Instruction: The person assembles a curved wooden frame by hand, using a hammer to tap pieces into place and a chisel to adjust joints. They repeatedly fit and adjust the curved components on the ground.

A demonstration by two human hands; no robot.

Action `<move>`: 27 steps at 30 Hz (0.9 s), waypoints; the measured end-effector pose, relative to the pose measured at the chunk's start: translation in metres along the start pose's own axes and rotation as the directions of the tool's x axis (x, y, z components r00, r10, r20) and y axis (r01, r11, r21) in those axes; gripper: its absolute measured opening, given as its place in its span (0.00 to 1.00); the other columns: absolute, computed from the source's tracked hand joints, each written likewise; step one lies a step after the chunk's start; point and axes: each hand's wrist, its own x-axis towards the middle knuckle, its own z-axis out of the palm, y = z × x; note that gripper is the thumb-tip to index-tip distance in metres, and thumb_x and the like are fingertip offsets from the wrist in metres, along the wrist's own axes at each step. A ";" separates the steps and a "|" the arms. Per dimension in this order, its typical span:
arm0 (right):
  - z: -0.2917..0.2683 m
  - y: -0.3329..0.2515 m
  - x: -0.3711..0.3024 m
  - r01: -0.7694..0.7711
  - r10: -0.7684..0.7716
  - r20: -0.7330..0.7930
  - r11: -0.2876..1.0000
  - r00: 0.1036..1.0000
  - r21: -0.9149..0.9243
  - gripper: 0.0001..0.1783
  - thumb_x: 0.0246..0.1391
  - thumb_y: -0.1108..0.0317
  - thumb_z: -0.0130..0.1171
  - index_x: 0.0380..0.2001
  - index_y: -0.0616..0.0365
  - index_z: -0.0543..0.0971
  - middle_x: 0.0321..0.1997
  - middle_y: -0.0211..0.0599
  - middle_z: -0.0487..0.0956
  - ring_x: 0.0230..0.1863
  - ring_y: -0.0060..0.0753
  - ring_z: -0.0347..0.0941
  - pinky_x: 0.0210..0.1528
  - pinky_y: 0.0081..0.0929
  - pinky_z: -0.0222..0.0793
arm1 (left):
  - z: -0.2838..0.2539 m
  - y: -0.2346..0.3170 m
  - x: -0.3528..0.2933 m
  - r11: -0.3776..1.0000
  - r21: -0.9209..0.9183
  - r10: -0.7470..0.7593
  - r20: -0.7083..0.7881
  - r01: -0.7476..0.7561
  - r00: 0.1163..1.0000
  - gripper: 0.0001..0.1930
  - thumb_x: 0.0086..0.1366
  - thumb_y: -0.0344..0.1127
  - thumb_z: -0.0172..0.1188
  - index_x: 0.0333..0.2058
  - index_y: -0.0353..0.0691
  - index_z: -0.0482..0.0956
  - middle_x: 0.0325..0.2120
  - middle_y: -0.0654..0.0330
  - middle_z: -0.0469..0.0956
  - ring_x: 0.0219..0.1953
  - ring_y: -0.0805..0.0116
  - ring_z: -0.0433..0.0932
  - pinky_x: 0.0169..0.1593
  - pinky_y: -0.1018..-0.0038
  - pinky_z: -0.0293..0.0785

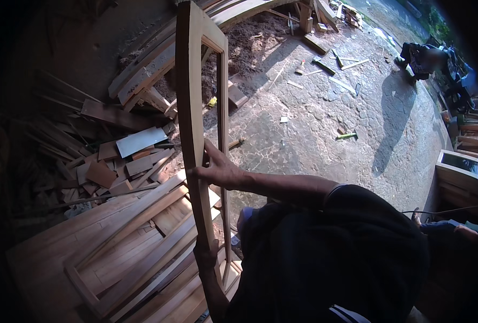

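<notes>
A long, narrow wooden window frame stands upright in front of me, its open middle showing the floor behind. My right hand reaches across from the right and grips the near stile about halfway along, the thumb on one side and the fingers through the opening. Lower on the same stile, my left hand is closed around the wood in shadow; its fingers show only in part. Beneath the lower end lie more wooden frames, stacked flat beside my left hand.
Wood offcuts and a white board are heaped at left. Long curved timbers lie beyond. On the cracked concrete floor are a yellow-green-handled tool and several other tools. Another person is at far right.
</notes>
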 end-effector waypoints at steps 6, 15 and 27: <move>-0.115 -0.014 0.037 -0.180 0.182 -0.026 0.981 0.983 0.066 0.55 0.57 0.31 0.60 0.73 0.59 0.54 0.63 0.53 0.70 0.59 0.48 0.75 0.53 0.47 0.78 | 0.023 0.036 0.096 0.982 -0.117 -0.127 0.157 0.146 0.979 0.23 0.62 0.32 0.66 0.55 0.29 0.76 0.45 0.50 0.83 0.47 0.62 0.82 0.50 0.66 0.78; -0.344 0.078 0.009 -0.514 0.419 -0.479 0.854 0.771 -0.080 0.50 0.63 0.31 0.53 0.75 0.56 0.59 0.68 0.52 0.73 0.56 0.44 0.80 0.52 0.41 0.78 | 0.083 0.084 0.257 0.983 0.160 -0.127 0.202 0.095 0.971 0.18 0.59 0.39 0.68 0.43 0.32 0.81 0.34 0.44 0.84 0.38 0.47 0.85 0.44 0.59 0.79; -0.409 0.185 -0.215 -0.732 0.677 -0.716 0.401 -0.168 0.551 0.23 0.62 0.54 0.57 0.49 0.63 0.81 0.29 0.42 0.82 0.32 0.32 0.81 0.31 0.36 0.80 | 0.183 0.145 0.503 0.977 0.213 -0.113 0.460 0.014 0.881 0.20 0.58 0.42 0.65 0.48 0.39 0.80 0.40 0.44 0.85 0.46 0.42 0.84 0.49 0.55 0.78</move>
